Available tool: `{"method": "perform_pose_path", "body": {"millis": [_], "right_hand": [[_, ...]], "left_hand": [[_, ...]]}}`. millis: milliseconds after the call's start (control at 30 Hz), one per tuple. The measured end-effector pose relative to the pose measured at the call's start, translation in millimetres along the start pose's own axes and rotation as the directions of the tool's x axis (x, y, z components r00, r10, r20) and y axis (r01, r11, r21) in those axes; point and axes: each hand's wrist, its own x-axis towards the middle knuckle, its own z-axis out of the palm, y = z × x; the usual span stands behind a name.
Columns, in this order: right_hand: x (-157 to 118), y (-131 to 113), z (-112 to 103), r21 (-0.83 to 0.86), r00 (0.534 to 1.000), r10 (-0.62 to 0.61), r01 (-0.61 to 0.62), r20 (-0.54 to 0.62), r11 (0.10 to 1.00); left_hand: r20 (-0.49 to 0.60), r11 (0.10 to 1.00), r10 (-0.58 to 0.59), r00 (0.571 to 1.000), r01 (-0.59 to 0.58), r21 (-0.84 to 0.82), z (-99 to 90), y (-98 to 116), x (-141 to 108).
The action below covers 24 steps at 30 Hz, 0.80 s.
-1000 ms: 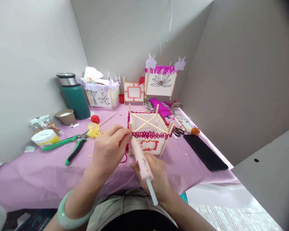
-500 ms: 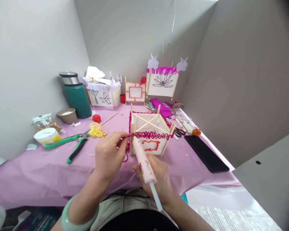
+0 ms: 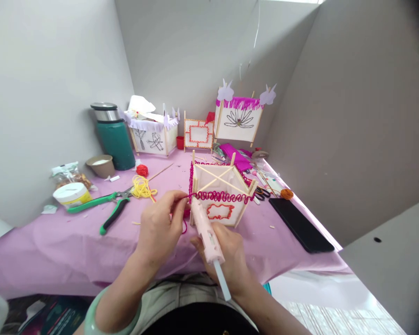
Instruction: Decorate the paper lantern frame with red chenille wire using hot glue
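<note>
Between pinched fingertips, my left hand [image 3: 162,222] holds a strand of magenta yarn [image 3: 189,196] against the near left corner of a lantern frame [image 3: 219,178]. The frame is made of thin wooden sticks with white panels, and crossed sticks span its top. Wavy magenta yarn runs along its upper edges, and an orange-red yarn outline [image 3: 220,212] is on the front panel. My right hand [image 3: 230,251] grips a pale pink hot glue gun [image 3: 206,228], its nozzle at that same corner. A glue stick [image 3: 222,281] sticks out of its back end.
Green-handled pliers [image 3: 113,215], yellow yarn [image 3: 141,187] and a red yarn ball [image 3: 142,170] lie at left, near a teal bottle [image 3: 115,143] and cup [image 3: 101,165]. A black phone [image 3: 302,225] and scissors [image 3: 263,192] are at right. Decorated lanterns [image 3: 152,139] stand behind.
The whole view has shifted slightly, moving the scene a little to the right. Both hands keep their holds, and the glue gun's nozzle stays at the frame's left corner.
</note>
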Motion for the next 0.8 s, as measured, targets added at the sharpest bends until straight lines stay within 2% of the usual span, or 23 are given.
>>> {"method": "perform_pose_path", "body": {"millis": [367,600,800], "right_hand": [[-0.9,0.0,1.7,-0.101,0.999,-0.035,0.032,-0.027,0.994],[2.2,-4.3,0.4,-0.159,0.999,-0.024,0.019,-0.032,0.987],[-1.1,-3.9,2.8,-0.187,1.000,-0.013,0.009,-0.020,0.982]], "left_hand": [[-0.058,0.993,0.108,0.992,-0.105,0.056,-0.8,-3.4,0.6],[-0.033,1.000,0.016,0.999,-0.015,0.007,0.1,-2.0,0.2],[-0.037,1.000,0.005,0.999,-0.005,0.003,-1.2,-1.3,0.2]]}}
